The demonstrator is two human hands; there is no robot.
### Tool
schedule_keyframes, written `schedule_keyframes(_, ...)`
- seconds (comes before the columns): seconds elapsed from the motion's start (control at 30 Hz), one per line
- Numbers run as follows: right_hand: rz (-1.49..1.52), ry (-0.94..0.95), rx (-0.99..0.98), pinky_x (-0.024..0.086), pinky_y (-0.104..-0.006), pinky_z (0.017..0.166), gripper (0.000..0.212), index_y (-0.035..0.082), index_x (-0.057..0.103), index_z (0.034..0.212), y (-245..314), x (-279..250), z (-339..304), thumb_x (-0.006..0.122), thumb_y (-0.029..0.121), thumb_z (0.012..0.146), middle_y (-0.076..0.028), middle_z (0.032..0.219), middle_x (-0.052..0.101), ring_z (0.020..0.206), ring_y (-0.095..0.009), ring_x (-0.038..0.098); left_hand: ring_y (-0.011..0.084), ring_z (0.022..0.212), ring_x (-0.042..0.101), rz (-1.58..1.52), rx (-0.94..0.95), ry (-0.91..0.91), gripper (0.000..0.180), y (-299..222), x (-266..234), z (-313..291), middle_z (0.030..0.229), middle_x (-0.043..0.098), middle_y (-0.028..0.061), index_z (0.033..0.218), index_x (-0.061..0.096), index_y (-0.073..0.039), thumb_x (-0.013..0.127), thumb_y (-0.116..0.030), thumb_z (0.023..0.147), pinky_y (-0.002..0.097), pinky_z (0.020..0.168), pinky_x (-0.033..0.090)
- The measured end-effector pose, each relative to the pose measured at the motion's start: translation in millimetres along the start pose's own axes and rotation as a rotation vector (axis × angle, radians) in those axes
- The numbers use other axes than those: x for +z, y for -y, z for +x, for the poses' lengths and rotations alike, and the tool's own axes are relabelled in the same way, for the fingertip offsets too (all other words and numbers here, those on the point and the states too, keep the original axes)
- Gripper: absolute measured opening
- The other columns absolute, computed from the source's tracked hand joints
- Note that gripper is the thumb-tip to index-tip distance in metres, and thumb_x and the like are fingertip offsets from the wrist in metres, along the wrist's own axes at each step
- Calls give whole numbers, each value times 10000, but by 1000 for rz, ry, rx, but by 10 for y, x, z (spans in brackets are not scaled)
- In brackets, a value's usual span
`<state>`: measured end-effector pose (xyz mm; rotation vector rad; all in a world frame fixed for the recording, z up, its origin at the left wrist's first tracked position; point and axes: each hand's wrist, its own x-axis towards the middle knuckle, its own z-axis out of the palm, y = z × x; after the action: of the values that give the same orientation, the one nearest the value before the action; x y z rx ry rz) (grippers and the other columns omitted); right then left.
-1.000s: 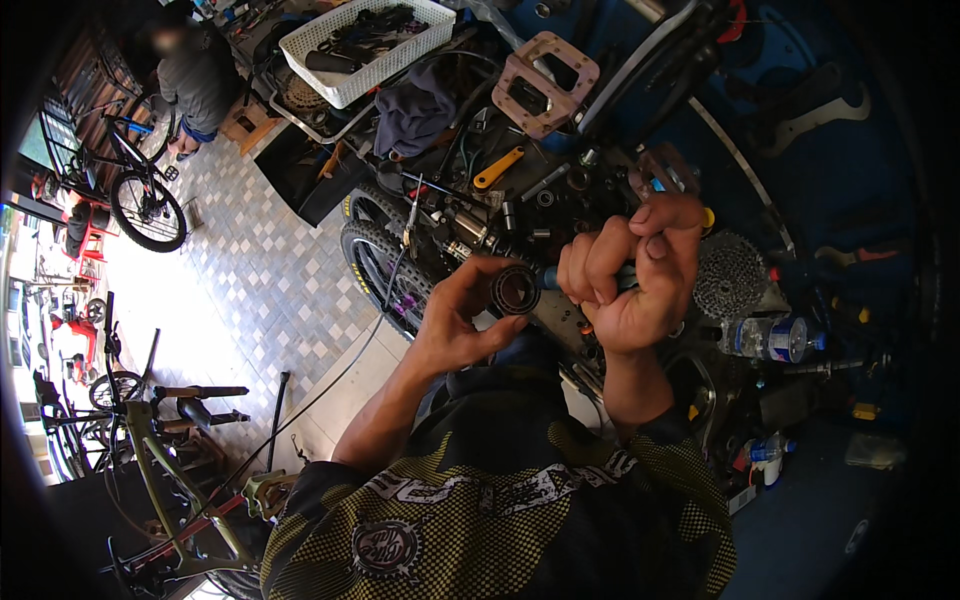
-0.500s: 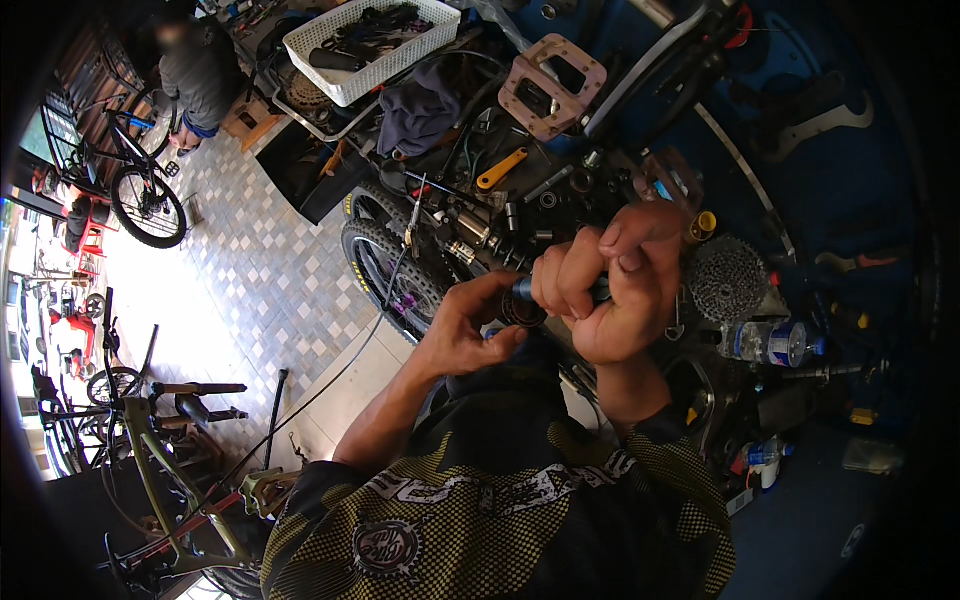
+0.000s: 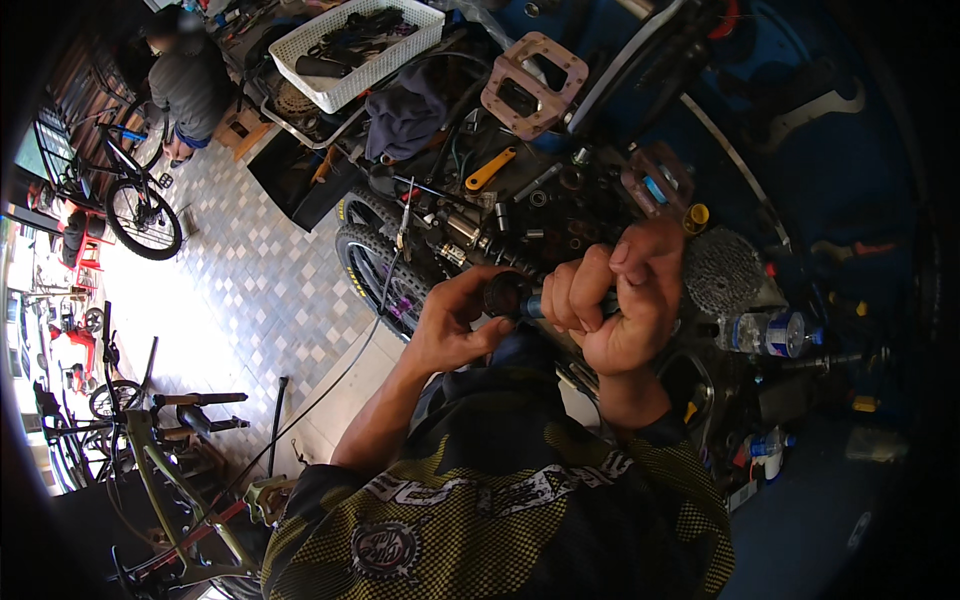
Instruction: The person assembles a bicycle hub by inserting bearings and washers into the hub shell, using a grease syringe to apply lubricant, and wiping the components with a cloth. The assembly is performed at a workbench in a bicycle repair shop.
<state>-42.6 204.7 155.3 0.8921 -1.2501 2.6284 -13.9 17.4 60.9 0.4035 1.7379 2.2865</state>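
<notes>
- Compared with half a second ago, the dark ring (image 3: 497,292) has tilted, and the rod-like tool (image 3: 534,306), whose end lay across the ring's upper edge, now sits at its right side.
- Left hand (image 3: 452,322), centre of the frame: thumb and fingers are closed around the dark ring, pinching its outer edge.
- Right hand (image 3: 622,300), just right of centre: its fingers are wrapped round the rod-like tool, which points left toward the ring.
- Whether the tool's end touches the ring or enters its opening, I cannot tell; shadow hides it.
- The step in hand looks like working on the ring with the tool. As I judge it, the next move calls for a steady left pinch and the tool lined up with the ring.
- Around them: a gear cluster (image 3: 722,272) and a plastic bottle (image 3: 765,334) right of centre, and a yellow-handled tool (image 3: 490,168) at upper middle.
</notes>
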Motion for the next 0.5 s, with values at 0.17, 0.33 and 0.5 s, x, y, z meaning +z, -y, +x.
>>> schedule_keyframes(0.17,55,54,-16,395,-325,463,229,7,471,1161,43,-253,-140,537,212,1083,-72,604,485,460,-120,396,118,1045,649,-56,-14,148,665,148,-79,-105,1193,701,99,1395,596,69,751,-386,937,271,896,539)
schedule_keyframes(0.33,-319,19,-6,421,-285,547,301,-42,562,1205,317,-1024,-318,648,179,1020,-59,693,558,566,-103,485,210,953,718,-265,-77,103,705,425,-173,-274,1104,716,147,1380,564,112,751,-393,924,353,831,596)
schedule_keyframes(0.5,-1131,-41,411,458,-266,642,211,17,678,1174,359,-1658,-409,685,145,1007,-16,774,638,686,-82,572,271,1051,730,-409,-60,58,649,490,-252,-342,1255,691,193,1464,495,114,734,-221,962,404,891,624)
